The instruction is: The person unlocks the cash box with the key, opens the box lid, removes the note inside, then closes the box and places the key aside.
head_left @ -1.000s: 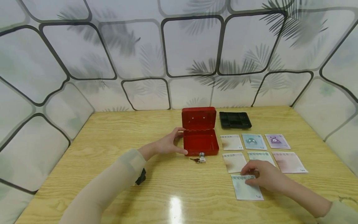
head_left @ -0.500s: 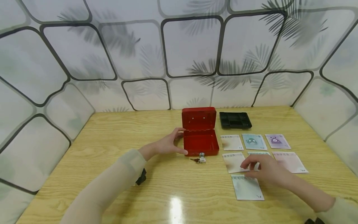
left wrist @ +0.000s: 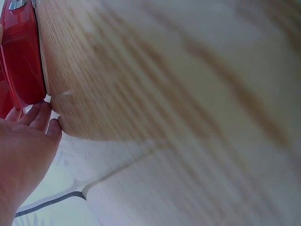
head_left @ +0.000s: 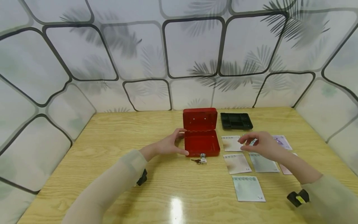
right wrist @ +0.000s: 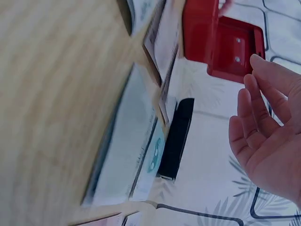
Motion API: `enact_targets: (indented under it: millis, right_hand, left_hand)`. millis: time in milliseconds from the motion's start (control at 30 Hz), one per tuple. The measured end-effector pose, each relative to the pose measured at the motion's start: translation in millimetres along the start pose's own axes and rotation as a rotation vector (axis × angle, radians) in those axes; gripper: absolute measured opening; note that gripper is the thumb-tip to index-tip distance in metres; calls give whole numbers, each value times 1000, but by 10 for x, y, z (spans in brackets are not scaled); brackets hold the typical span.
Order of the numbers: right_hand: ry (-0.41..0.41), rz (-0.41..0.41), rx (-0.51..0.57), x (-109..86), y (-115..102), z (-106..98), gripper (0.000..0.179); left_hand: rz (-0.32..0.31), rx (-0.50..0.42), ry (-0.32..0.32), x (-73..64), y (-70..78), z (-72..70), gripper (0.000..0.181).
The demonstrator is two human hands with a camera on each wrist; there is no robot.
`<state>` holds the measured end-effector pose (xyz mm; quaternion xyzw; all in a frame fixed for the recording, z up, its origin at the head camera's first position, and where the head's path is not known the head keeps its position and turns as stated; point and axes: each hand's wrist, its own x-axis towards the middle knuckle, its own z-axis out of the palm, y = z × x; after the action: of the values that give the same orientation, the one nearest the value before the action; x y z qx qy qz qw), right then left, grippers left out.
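Observation:
My left hand (head_left: 172, 143) holds the left side of a red cash box (head_left: 202, 143), its thumb by the front corner and its fingers near the back. The box stands with its lid up. In the left wrist view, fingertips (left wrist: 44, 106) touch the box's end near the tabletop. My right hand (head_left: 264, 144) hovers above the back row of play banknotes with thumb and forefinger near each other; nothing shows between them. Beneath it, a teal note (right wrist: 153, 162) is mostly hidden in the head view. A pale green note (head_left: 263, 162) lies nearer me.
Left of the teal note is a beige note (head_left: 231, 143); a purple one (head_left: 282, 142) lies right. Another beige note (head_left: 237, 163), a partly covered pink note (head_left: 286, 169) and a front green note (head_left: 248, 188) lie nearer. A black tray (head_left: 236, 121) stands behind; a padlock (head_left: 203, 159) with keys sits before the box.
My right hand has let go of the front green note, lifted and moved away from me over the back row. The left hand stays at the cash box.

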<state>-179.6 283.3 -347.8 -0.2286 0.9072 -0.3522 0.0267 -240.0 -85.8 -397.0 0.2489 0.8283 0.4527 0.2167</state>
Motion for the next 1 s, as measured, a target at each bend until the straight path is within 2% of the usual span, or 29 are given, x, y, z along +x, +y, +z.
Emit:
enact_targets:
  millis: [533,767,1000]
  right_hand:
    - [111,23,0,478,344,-332,26]
    - [116,72,-10,658,433,-372,30]
    - [100,124,-17,786,528,-315,33]
  left_hand:
    - [-14,5,-2,10,-5,-4,86]
    - [-3,5,2,-5,12,-8,86]
    - [-9,16,-2,1,3,-4,86]
